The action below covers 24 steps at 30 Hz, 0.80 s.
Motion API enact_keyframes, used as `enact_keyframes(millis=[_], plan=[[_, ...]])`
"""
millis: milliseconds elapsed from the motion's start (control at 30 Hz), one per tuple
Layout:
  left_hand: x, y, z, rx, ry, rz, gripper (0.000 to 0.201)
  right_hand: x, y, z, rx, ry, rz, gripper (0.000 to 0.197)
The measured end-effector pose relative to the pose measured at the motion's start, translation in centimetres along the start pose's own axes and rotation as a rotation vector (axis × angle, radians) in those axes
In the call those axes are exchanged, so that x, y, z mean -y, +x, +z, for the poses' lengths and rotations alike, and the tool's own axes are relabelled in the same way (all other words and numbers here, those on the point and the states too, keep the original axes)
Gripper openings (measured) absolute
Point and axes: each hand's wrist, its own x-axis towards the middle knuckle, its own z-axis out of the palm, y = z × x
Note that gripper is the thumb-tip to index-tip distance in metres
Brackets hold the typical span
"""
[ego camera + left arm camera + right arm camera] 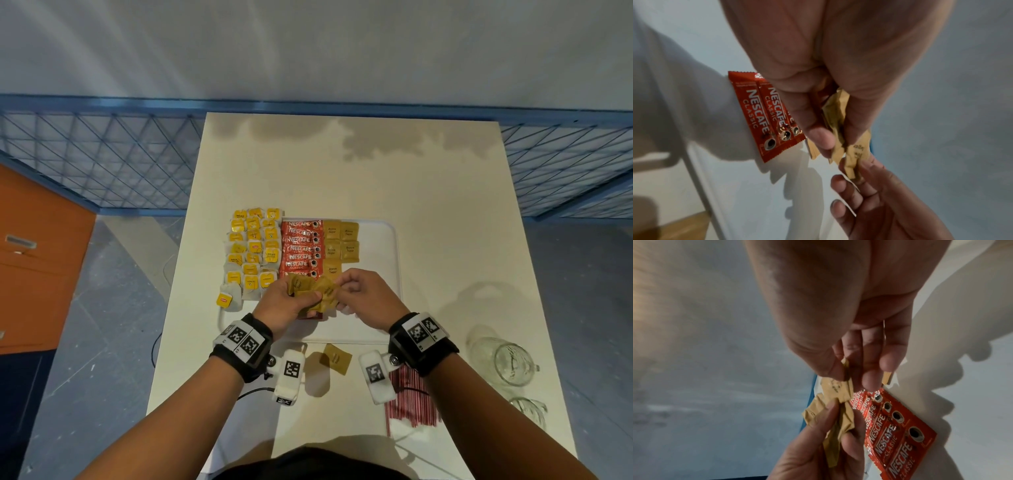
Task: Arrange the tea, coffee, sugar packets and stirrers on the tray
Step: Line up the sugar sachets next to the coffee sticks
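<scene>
Presently, listed by size.

Table [428, 212]: pale top, carries everything below.

Tray [383, 236]: white, near the table's front edge. Tea bags [253, 253] fill its left in rows, some spilling over the left rim; red coffee sticks [301, 248] overlap in a column at the middle; laid brown sugar packets [340, 241] sit just right of the coffee. The right part is bare.

Glass jars [507, 359]: lying on the table, right of the tray.

Stirrers [411, 399]: red-and-white bundle on the table, near side, not yet on the tray.

Left hand [286, 303]: fingers curled round a fan of sugar packets in hand [310, 291], above the tray's near end.

Right hand [368, 294]: thumb and fingertips [869, 382] pinching one packet out of that fan.

Stray sugar packet [337, 358]: on the table below the tray.

Handling, judged: the packets look light, crinkly and soft, likely to slide off one another; take each by a flat sealed edge, one at a time.
</scene>
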Motion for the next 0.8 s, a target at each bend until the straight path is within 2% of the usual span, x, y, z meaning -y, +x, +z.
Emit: enact_keyframes(millis=[67, 200, 367, 467, 600, 700, 800], plan=[[0.1, 0.1, -0.2, 0.041, 0.029, 0.004, 0.013, 0.2, 0.2, -0.1, -0.037, 0.015, -0.016, 0.012], [-0.2, 0.0, 0.1, 0.050, 0.026, -0.025, 0.027, 0.6, 0.3, -0.4, -0.027, -0.020, -0.049, 0.021], [-0.2, 0.3, 0.1, 0.028, 0.050, -0.030, 0.022, 1.2, 0.2, -0.7, 0.012, -0.066, -0.120, 0.025], [-0.3, 0.3, 0.2, 0.015, 0.033, -0.038, 0.019, 1.2, 0.4, -0.7, -0.080, 0.024, -0.142, 0.025], [-0.5, 0.3, 0.4, -0.055, -0.055, -0.051, 0.015, 1.1, 0.2, -0.4, -0.098, 0.173, -0.074, 0.027], [-0.3, 0.5, 0.5, -0.059, -0.086, -0.061, 0.018, 0.7, -0.1, 0.0, -0.090, 0.121, -0.028, 0.013], [-0.3, 0.5, 0.7, -0.062, -0.096, -0.063, 0.013, 0.5, 0.1, 0.0, -0.134, 0.099, -0.009, 0.021]])
